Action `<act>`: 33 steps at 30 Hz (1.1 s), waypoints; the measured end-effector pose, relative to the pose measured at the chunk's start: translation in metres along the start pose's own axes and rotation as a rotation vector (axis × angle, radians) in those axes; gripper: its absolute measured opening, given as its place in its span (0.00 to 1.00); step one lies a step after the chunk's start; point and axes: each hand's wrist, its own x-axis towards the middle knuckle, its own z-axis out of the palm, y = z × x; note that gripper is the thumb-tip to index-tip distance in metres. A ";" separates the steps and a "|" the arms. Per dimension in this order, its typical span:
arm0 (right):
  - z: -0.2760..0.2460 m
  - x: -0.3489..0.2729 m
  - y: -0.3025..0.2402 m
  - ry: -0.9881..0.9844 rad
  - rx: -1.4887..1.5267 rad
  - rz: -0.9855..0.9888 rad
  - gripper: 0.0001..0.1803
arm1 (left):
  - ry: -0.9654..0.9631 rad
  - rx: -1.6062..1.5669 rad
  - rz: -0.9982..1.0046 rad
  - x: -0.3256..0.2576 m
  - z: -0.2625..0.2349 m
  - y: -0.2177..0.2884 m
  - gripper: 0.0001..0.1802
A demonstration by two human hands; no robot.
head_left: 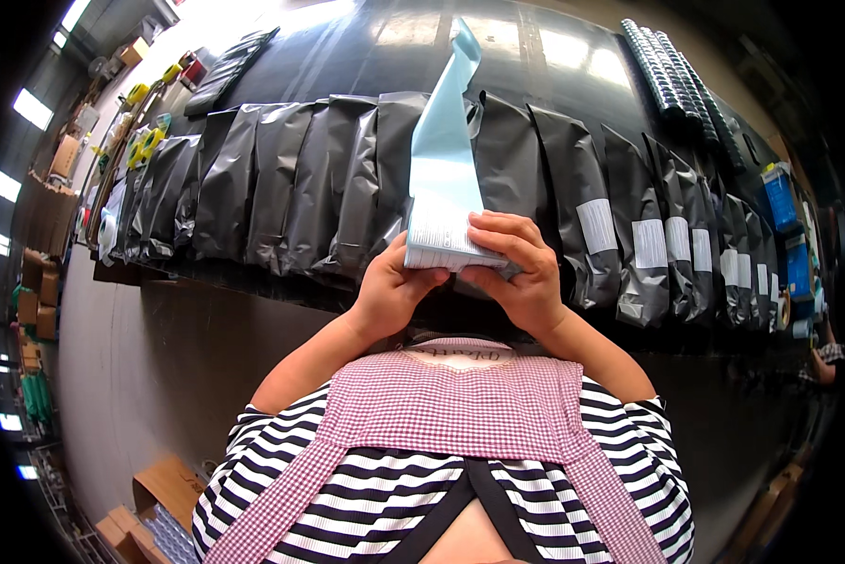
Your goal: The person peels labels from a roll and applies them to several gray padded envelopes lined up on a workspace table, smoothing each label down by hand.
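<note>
Both my hands hold a thick stack of printed white labels [443,231] in front of my chest, over the near edge of the table. From the stack a long light-blue backing strip [444,122] runs up and away across the table, curling at its far end. My left hand [391,287] grips the stack's left side, thumb along the near edge. My right hand [524,268] closes on its right side, fingers over the top. Dark grey plastic mailing bags stand in a row behind: plain ones [281,188] on the left, ones with white labels [582,216] on the right.
Rolls of bubble wrap [671,75] lie at the table's far right. Blue boxes [781,199] sit along the right edge. Yellow tape rolls [145,146] and a flat black bag stack [234,70] are at the left. An open cardboard box [164,484] stands on the floor, lower left.
</note>
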 end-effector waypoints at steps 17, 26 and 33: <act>-0.089 0.062 0.055 0.105 0.639 0.897 0.15 | -0.043 0.453 0.023 0.021 -0.033 -0.015 0.13; -0.062 -0.018 0.142 0.137 -0.073 -0.004 0.24 | 0.289 -0.115 -0.173 0.043 -0.050 -0.048 0.10; -0.030 -0.049 0.179 0.075 -0.164 0.041 0.22 | 0.319 -0.140 -0.162 0.051 -0.040 -0.049 0.11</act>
